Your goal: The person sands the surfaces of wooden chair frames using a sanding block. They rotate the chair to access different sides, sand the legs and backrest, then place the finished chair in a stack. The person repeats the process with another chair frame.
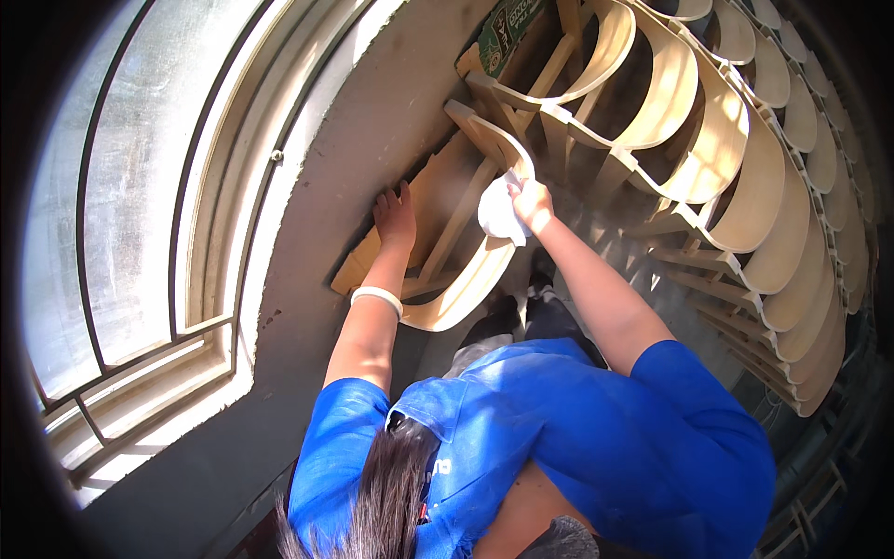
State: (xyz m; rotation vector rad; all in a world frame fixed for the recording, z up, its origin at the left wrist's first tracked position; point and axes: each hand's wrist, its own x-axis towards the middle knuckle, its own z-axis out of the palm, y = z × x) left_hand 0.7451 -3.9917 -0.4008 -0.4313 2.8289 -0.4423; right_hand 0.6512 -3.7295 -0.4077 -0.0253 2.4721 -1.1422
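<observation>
A curved pale-wood frame, a bent band with straight struts, stands in front of me by the wall. My right hand is closed on a bunched white cloth and presses it against the band's outer edge. Over at the wall side, my left hand lies with its fingers apart at the upper edge of a brown cardboard sheet behind the frame. Whether that palm also touches the frame, I cannot tell. Part of the band is hidden under the cloth.
Stacked rows of similar curved wooden frames fill the right side. A green-printed cardboard piece stands at the top by the wall. On the left are a grey wall and a barred window.
</observation>
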